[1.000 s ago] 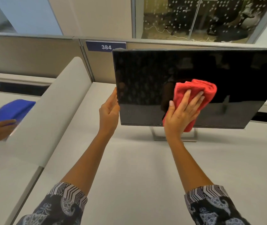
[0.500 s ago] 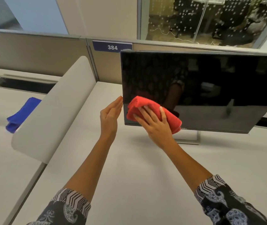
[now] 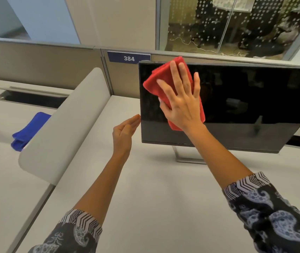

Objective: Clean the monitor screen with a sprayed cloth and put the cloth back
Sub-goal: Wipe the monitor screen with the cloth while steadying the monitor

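Your right hand point(image 3: 182, 106) lies flat on the red cloth point(image 3: 161, 79), with the fingers point(image 3: 175, 77) straight and spread wide. They press the folded cloth against the glass rather than curl round it. The thumb lies along the cloth's lower left edge, and its tip is partly hidden. The cloth covers the 10 o'clock corner of the monitor point(image 3: 246, 106). Its top fold reaches just over the upper bezel, and its lower end shows below your palm, toward 6 o'clock.

Your left hand point(image 3: 124, 133) holds nothing. Its fingers point(image 3: 133, 121) are straight and close together, palm turned toward the screen, and the tips come right up to the monitor's left edge at about 8 o'clock of the panel. You cannot tell from this view whether they actually touch the bezel.

The screen is dark and tilted, lower on its right side. It stands on a thin metal stand point(image 3: 183, 158) on the pale surface point(image 3: 154, 194). Both patterned sleeves point(image 3: 266, 210) are pushed back from the forearms.

At 9 o'clock of the view, beyond the curved divider panel point(image 3: 63, 125), a blue cloth point(image 3: 29, 130) lies folded on the neighbouring surface, well apart from your hands. At 11 o'clock of the monitor, a plate reading 384 point(image 3: 128, 58) sits on the partition behind it.
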{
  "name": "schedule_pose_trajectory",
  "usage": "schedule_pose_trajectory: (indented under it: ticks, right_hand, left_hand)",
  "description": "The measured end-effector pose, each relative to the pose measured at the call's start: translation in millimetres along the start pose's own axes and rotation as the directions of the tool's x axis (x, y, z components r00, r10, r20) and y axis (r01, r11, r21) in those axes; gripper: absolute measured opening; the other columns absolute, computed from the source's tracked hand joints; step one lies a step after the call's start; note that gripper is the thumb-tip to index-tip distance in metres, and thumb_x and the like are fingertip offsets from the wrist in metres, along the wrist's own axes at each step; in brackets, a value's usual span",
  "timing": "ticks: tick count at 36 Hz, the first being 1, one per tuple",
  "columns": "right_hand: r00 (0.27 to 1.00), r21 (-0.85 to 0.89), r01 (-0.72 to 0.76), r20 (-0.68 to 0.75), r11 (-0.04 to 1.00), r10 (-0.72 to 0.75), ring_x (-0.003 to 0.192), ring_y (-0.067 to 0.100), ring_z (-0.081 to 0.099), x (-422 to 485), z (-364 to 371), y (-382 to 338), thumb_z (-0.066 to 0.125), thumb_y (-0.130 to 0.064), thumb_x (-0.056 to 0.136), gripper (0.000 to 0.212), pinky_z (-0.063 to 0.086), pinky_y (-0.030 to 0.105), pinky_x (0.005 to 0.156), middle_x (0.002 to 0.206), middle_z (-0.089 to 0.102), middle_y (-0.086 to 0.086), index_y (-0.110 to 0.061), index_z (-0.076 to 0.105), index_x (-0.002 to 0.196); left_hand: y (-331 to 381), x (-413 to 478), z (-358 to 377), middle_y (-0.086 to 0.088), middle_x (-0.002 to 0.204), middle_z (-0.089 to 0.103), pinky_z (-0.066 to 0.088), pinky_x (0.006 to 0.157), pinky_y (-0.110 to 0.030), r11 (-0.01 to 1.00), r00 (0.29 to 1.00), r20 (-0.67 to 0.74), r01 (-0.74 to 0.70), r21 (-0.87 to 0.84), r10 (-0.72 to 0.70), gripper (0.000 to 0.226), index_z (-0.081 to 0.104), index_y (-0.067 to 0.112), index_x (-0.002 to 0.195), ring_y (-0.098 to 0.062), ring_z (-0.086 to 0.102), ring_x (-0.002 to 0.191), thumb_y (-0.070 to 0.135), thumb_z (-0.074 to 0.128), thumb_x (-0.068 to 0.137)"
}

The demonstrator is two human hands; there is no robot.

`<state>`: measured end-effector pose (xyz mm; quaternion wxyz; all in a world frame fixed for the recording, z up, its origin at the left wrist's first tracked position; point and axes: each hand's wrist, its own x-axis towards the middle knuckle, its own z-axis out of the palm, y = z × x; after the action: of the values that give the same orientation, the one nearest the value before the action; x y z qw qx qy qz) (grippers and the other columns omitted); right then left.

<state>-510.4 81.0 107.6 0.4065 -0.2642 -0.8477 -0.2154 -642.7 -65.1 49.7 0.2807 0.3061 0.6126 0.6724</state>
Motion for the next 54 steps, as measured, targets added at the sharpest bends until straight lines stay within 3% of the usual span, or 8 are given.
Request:
schedule_pose_trajectory:
  ticks: [3, 8, 18, 25, 31, 38, 47, 54]
  right_hand:
    - [1.0, -0.014, -0.018, 0.022, 1.0, 0.018, 0.147, 0.035, 0.023, 6, 7, -13, 0.051, -0.038, 0.098, 0.055, 0.012, 0.056, 0.12, 0.158, 0.03, 0.015, -0.027, 0.039, 0.149]
    - [0.972, 0.024, 0.175, 0.154, 0.984, -0.176, 0.15, 0.033, 0.016, -35, 29, -31, 0.048, -0.031, 0.1, 0.056, 0.01, 0.056, 0.121, 0.161, 0.023, 0.011, -0.024, 0.032, 0.153]
    - [0.805, 0.033, 0.39, 0.473, 0.92, -0.358, 0.149, 0.034, -0.01, -156, 40, -24, 0.066, -0.03, 0.092, 0.081, 0.002, 0.055, 0.119, 0.164, 0.014, 0.011, -0.017, 0.018, 0.156]
    - [0.957, -0.029, 0.22, 0.201, 0.975, -0.21, 0.15, 0.033, 0.014, -100, 12, 12, 0.053, -0.001, 0.091, 0.067, 0.018, 0.059, 0.119, 0.161, 0.021, 0.014, -0.018, 0.033, 0.153]
    - [1.0, -0.057, -0.018, -0.004, 0.998, 0.018, 0.147, 0.037, 0.023, -10, -12, 22, 0.05, -0.018, 0.099, 0.054, 0.016, 0.057, 0.12, 0.158, 0.03, 0.017, -0.023, 0.038, 0.151]
    - [0.987, 0.02, 0.127, 0.093, 0.992, -0.128, 0.149, 0.032, 0.019, -22, 17, -26, 0.048, -0.017, 0.1, 0.056, 0.009, 0.056, 0.121, 0.16, 0.026, 0.011, -0.022, 0.033, 0.153]
    - [0.836, 0.053, 0.31, 0.46, 0.949, -0.299, 0.151, 0.034, 0.003, -158, 38, -36, 0.067, -0.026, 0.091, 0.084, 0.004, 0.055, 0.12, 0.164, 0.012, 0.009, -0.019, 0.016, 0.157]
    - [0.944, -0.071, 0.176, 0.294, 0.982, -0.148, 0.152, 0.032, 0.005, -129, 9, 17, 0.054, -0.006, 0.089, 0.075, 0.009, 0.058, 0.12, 0.163, 0.013, 0.012, -0.023, 0.024, 0.155]
  left_hand:
    - [-1, 1, 0, -0.004, 0.123, 0.066, 0.05, 0.098, -0.024, 1.0, 1.0, -0.004, 0.01, 0.007, -0.01, 0.039, 0.061, 0.005, 0.128, -0.012, 0.065, 0.113, 0.006, 0.032, 0.102]
    - [-1, 1, 2, -0.008, 0.122, 0.068, 0.05, 0.097, -0.024, 0.999, 0.999, -0.023, 0.024, -0.047, -0.025, 0.037, 0.061, 0.003, 0.127, -0.013, 0.066, 0.112, 0.004, 0.035, 0.101]
    - [-1, -2, 3, -0.001, 0.126, 0.065, 0.05, 0.098, -0.024, 1.0, 1.0, -0.019, -0.004, 0.014, 0.004, 0.032, 0.062, 0.016, 0.125, -0.014, 0.063, 0.117, 0.021, 0.038, 0.104]
    - [-4, -3, 1, -0.006, 0.124, 0.066, 0.049, 0.1, -0.026, 1.0, 0.999, -0.022, 0.024, -0.006, -0.024, 0.037, 0.061, 0.003, 0.128, -0.013, 0.064, 0.114, 0.008, 0.034, 0.103]
    - [-6, -3, 2, -0.004, 0.124, 0.066, 0.05, 0.099, -0.026, 1.0, 0.998, -0.047, 0.029, 0.002, -0.029, 0.037, 0.062, 0.007, 0.127, -0.014, 0.064, 0.114, 0.013, 0.033, 0.104]
    - [-6, 0, 3, -0.006, 0.117, 0.069, 0.051, 0.093, -0.021, 0.996, 0.996, -0.068, 0.056, -0.07, -0.06, 0.037, 0.063, 0.003, 0.125, -0.009, 0.068, 0.106, 0.006, 0.034, 0.101]
    - [-9, 4, -1, -0.002, 0.12, 0.069, 0.052, 0.093, -0.022, 0.998, 0.997, -0.046, 0.065, -0.018, -0.066, 0.035, 0.064, 0.01, 0.124, -0.01, 0.067, 0.108, 0.023, 0.039, 0.105]
    - [-10, -1, 0, -0.001, 0.12, 0.068, 0.05, 0.097, -0.024, 0.998, 0.998, -0.026, 0.051, -0.036, -0.052, 0.034, 0.063, 0.011, 0.124, -0.011, 0.065, 0.112, 0.013, 0.035, 0.104]
